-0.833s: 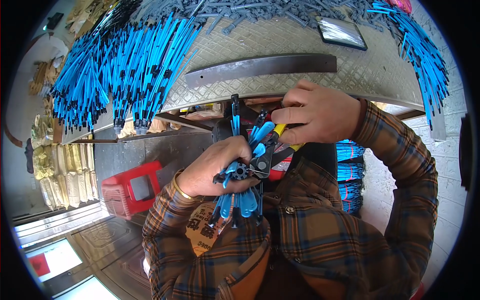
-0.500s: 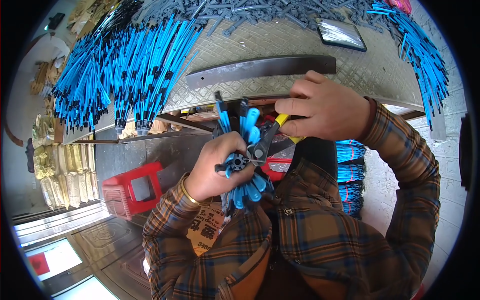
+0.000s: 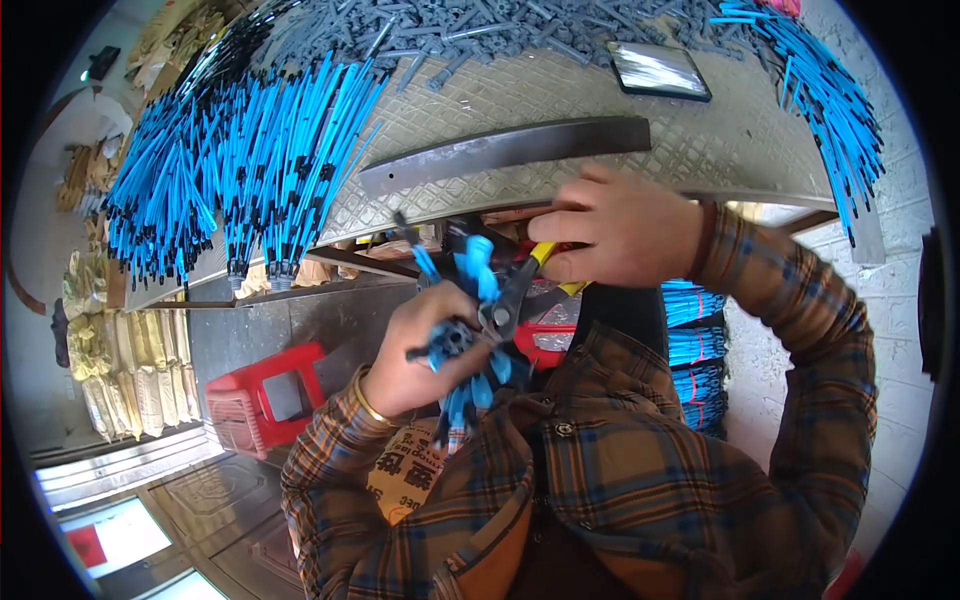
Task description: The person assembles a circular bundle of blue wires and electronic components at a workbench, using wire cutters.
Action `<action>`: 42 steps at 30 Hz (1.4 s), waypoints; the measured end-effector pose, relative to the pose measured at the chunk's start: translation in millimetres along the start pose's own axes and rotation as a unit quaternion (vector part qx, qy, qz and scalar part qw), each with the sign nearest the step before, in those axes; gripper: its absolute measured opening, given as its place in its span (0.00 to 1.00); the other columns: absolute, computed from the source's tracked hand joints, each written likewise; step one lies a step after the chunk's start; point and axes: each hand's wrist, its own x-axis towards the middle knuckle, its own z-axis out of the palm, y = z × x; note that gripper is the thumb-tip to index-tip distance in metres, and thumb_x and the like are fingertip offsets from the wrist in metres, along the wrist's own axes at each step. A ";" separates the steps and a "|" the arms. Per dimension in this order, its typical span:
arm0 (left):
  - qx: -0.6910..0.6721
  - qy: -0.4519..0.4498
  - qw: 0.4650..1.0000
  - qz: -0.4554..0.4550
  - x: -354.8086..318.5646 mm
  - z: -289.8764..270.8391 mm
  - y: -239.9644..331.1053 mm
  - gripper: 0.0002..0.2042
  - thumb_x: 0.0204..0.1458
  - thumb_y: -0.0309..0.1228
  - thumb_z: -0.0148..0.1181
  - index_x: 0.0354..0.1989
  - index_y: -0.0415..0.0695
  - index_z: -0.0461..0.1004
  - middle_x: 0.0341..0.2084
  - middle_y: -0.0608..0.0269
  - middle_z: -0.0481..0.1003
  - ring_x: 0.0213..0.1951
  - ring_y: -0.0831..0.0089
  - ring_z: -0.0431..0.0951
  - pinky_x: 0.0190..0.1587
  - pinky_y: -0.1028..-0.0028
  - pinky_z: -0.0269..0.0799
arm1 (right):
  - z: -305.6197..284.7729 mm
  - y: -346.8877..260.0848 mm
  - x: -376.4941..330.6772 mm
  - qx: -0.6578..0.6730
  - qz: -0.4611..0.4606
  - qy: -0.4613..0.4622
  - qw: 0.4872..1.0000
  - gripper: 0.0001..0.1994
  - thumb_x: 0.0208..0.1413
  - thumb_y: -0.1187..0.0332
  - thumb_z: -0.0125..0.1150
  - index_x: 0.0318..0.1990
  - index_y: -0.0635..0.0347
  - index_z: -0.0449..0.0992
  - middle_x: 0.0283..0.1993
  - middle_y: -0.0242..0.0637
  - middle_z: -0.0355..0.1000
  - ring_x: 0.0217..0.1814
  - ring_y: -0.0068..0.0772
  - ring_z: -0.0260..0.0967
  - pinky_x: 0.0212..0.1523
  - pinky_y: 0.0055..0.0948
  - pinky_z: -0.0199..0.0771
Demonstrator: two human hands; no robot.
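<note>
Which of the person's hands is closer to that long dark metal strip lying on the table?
The right hand. It is just below the metal strip, at the table's edge, holding yellow-handled cutters. The left hand is lower down, gripping a bundle of blue pieces.

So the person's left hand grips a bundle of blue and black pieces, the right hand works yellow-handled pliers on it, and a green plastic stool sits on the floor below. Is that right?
Not quite: the stool is red, not green, as the head view shows. The rest holds: the left hand grips the bundle of blue and black pieces, and the right hand works the yellow-handled pliers on it.
</note>
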 end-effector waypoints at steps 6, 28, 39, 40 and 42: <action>0.025 0.167 0.979 -0.111 -1.1 10.1 3.2 0.11 0.40 0.24 0.62 0.30 0.42 0.66 0.19 0.55 0.71 0.23 0.54 0.74 0.26 0.66 0.69 | 2.4 -71.4 -0.7 0.036 0.222 0.009 0.974 0.12 0.42 0.69 0.57 0.37 0.56 0.73 0.44 0.39 0.66 0.39 0.37 0.62 0.39 0.34 0.63; -0.046 0.032 0.998 -0.010 -14.5 8.9 11.7 0.09 0.39 0.20 0.61 0.27 0.42 0.67 0.21 0.62 0.73 0.24 0.71 0.75 0.27 0.75 0.69 | -14.8 -44.6 -10.2 0.165 0.129 -0.093 0.973 0.11 0.44 0.70 0.59 0.38 0.57 0.74 0.43 0.40 0.67 0.42 0.40 0.67 0.39 0.33 0.66; -0.022 0.068 0.996 -0.044 -21.0 2.9 7.7 0.11 0.39 0.23 0.63 0.28 0.43 0.66 0.20 0.58 0.72 0.24 0.60 0.76 0.26 0.71 0.69 | 41.1 -78.6 30.1 0.394 0.285 0.180 0.855 0.12 0.44 0.73 0.66 0.38 0.60 0.73 0.42 0.41 0.65 0.41 0.36 0.67 0.41 0.29 0.66; -0.013 0.073 0.997 -0.024 -21.8 3.2 7.2 0.11 0.39 0.23 0.63 0.29 0.43 0.66 0.20 0.58 0.72 0.23 0.60 0.76 0.25 0.71 0.69 | 41.6 -79.3 34.5 0.391 0.273 0.193 0.857 0.12 0.44 0.73 0.66 0.38 0.60 0.73 0.42 0.41 0.65 0.40 0.36 0.66 0.41 0.30 0.66; -0.004 0.078 0.997 -0.005 -22.3 2.7 6.5 0.11 0.39 0.24 0.63 0.29 0.44 0.66 0.20 0.59 0.72 0.23 0.59 0.76 0.25 0.71 0.69 | 43.7 -79.9 38.1 0.389 0.261 0.207 0.859 0.13 0.43 0.73 0.66 0.38 0.61 0.73 0.42 0.41 0.65 0.40 0.36 0.66 0.40 0.30 0.66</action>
